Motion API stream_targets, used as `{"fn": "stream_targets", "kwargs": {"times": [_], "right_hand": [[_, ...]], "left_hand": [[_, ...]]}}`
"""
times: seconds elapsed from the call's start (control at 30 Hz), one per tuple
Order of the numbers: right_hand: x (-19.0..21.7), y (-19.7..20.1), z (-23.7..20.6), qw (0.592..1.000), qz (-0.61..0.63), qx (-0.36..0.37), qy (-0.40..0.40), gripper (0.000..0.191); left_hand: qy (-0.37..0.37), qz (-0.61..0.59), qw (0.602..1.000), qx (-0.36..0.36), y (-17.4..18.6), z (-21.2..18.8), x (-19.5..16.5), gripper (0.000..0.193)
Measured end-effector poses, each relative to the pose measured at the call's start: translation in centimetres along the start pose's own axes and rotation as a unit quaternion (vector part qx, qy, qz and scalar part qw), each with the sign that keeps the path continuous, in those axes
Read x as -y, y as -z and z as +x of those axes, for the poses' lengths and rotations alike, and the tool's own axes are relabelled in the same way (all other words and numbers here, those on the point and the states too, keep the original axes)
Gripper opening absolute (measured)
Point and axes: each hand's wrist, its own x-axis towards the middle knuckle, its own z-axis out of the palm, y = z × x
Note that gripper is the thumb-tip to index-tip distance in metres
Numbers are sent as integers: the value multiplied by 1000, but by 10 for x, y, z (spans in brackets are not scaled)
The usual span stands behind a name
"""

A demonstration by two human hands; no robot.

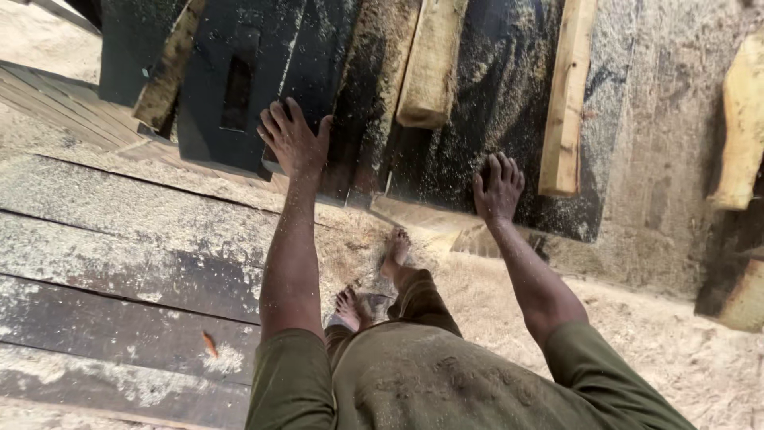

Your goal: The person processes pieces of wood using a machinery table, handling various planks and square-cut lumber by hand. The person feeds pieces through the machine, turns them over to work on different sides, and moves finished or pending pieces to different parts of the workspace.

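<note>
Head view shows us looking straight down at our two bare arms stretched out over a dark, sawdust-covered slab [485, 95]. Our left hand [293, 142] lies flat with fingers spread, palm down near the slab's lower edge, just beside a dark metal plate [215, 48] with a rectangular slot in it. Our right hand [497, 189] also rests flat on the slab, fingers lightly spread and close to its near edge; neither hand grips or pinches anything.

On the slab lie several pale timber pieces: a short thick block [430, 68] between our hands and farther away, a long narrow strip [567, 103] just right of our right hand, and a rough slanted piece [169, 68] to the left of the metal plate. Another pale offcut [744, 119] sits well apart at the right edge.

Below our arms we see our bare feet [374, 279] standing on sawdust-covered ground [676, 342]. Wide weathered planks [119, 263], dusted with sawdust, stretch out on the left. We wear an olive short-sleeved shirt [446, 382].
</note>
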Motion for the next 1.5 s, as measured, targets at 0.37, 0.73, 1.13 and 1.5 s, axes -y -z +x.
{"fn": "stream_targets", "kwargs": {"times": [0.37, 0.73, 1.13, 1.5], "right_hand": [[-8, -14, -2, 1000, -13, -1, -4, 58], [-12, -19, -4, 1000, -17, -5, -5, 59], [-12, -19, -5, 1000, -23, -12, 4, 59], [-10, -18, -6, 1000, -9, -13, -6, 58]], "left_hand": [[-2, 21, 1000, 4, -32, 5, 12, 87], [1, 12, 1000, 14, -38, 5, 13, 87], [17, 8, 999, 38, -38, 6, 13, 87], [20, 20, 999, 38, -36, 5, 11, 88]]}}
